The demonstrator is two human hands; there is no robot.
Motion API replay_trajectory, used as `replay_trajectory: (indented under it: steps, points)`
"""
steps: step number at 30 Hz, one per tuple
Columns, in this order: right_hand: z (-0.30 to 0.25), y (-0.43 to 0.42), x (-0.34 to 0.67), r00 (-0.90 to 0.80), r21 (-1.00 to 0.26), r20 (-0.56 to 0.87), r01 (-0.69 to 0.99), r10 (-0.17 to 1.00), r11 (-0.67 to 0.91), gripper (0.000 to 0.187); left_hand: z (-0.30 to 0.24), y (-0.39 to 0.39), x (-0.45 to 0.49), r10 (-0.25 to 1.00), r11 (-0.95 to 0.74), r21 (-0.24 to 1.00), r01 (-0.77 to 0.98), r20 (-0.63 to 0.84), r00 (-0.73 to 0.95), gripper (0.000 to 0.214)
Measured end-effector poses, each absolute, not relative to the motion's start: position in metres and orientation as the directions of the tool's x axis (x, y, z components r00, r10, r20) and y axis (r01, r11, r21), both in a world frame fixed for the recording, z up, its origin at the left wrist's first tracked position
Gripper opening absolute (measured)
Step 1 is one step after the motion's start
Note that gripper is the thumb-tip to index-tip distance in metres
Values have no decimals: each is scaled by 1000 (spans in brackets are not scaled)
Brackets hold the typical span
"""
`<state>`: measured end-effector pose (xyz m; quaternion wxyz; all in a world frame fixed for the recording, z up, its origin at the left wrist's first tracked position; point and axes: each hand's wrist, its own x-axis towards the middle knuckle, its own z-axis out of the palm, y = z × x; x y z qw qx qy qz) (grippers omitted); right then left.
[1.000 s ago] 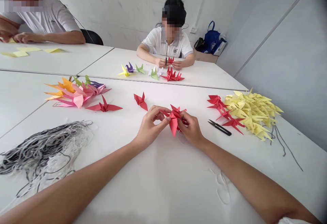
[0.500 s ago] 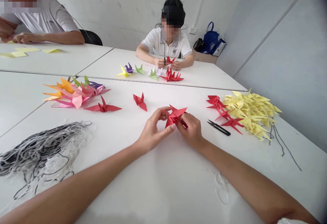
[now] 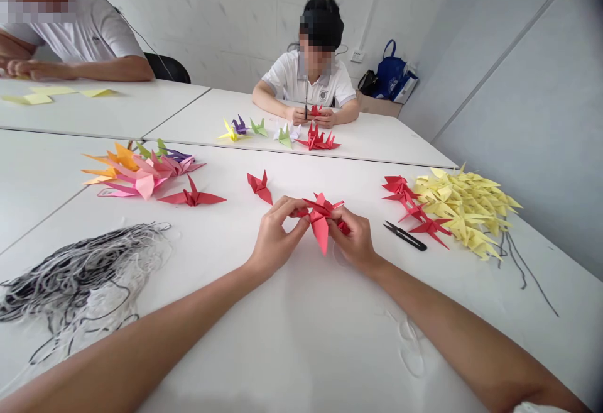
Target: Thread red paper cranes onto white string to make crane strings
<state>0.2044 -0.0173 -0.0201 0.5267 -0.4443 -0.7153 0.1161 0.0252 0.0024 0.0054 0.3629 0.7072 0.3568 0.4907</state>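
At the near left of the white surface (image 3: 292, 350) lies a tangle of black and white threads (image 3: 80, 275). Beyond it sits a bunch of orange and pink paper cranes (image 3: 136, 174), with a larger red crane (image 3: 192, 196) lying just to their right. A smaller red crane (image 3: 260, 187) sits alone toward the middle, just beyond my left hand (image 3: 277, 237). That hand is closed in a pinch on the left side of the red origami crane (image 3: 320, 224), which I hold above the surface in front of me, one pointed flap hanging toward me. My right hand (image 3: 355, 240) grips its other side, fingers curled in. Pinching close to the body of the crane should steady the folds, and a light grip should keep the paper from crushing. To the right lie black thread snips (image 3: 405, 236), then a group of red cranes (image 3: 400, 188) beside a heap of pale yellow cranes (image 3: 464, 212), with dark threads (image 3: 513, 262) trailing from its near edge.
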Motion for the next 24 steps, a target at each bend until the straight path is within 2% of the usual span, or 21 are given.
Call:
replay_trajectory:
  steps: [10,21,24]
  points:
    - [-20,-18,203,-47,-725,577,431,816,537,21,7,1,25,834,-549,817,177,520,184,16]
    - [-20,-18,203,-72,-730,573,408,816,548,22,-1,4,23,751,-653,747,127,615,241,28]
    - [-19,-18,202,-81,-726,577,404,813,556,20,0,3,24,758,-649,741,173,613,220,29]
